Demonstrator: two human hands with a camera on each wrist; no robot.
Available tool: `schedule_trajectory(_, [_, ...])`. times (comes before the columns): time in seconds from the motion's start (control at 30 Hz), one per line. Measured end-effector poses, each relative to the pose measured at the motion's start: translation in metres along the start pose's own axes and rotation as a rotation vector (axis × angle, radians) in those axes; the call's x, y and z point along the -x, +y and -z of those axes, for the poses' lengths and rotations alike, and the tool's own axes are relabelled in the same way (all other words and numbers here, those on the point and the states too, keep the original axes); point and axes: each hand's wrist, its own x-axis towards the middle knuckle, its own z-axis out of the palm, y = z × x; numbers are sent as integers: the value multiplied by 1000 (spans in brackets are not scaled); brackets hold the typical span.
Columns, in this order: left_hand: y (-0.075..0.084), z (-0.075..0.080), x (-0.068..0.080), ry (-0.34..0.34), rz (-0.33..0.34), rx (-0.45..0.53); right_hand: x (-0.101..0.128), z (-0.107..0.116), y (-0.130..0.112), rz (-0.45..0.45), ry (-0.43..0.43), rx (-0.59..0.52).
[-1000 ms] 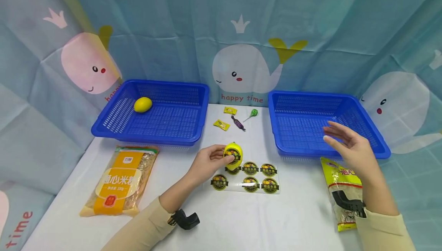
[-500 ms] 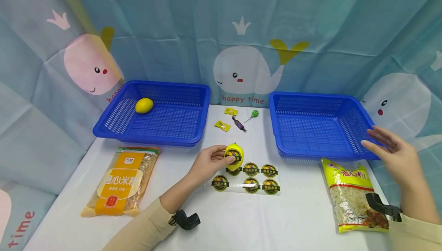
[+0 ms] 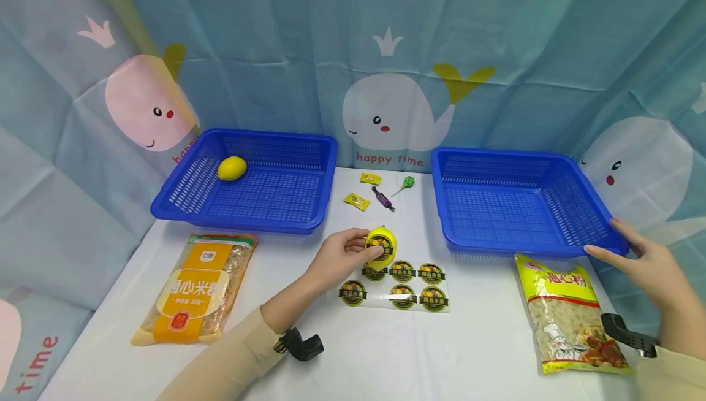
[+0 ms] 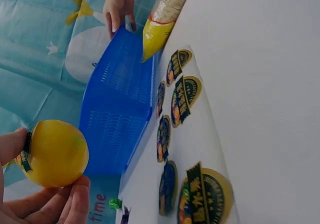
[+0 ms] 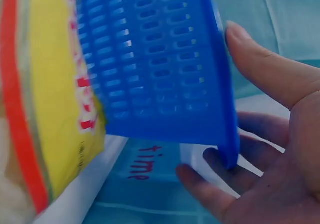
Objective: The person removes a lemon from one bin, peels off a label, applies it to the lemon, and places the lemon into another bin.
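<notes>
The left hand (image 3: 339,261) pinches a stickered lemon (image 3: 380,233) near the sticker sheet (image 3: 377,298); right of that sheet — blue basket (image 3: 499,249), macaroni bag (image 3: 565,318), then the right hand (image 3: 648,266), fingers spread wide about the basket's corner.

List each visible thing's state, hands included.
held lemon, stickered, gripped by left hand
other lemon, resting in left basket
left basket, upright
right basket, upright, right hand at near corner, grip unclear
sticker sheet, flat, gap in near row
left bag, lying flat, looks closed
right bag, lying flat, looks closed
yellow candies, wrapped
purple candy, wrapped
lollipop, looks wrapped
</notes>
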Motion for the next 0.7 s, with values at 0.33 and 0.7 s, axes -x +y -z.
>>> schedule_trajectory(0.33, [24, -25, -18, -95, -44, -67, 0, -3, 4, -22, -35, 22])
schedule_trajectory(0.7, [69, -63, -54, -65, -62, -42, 1, 0, 1, -55, -45, 54])
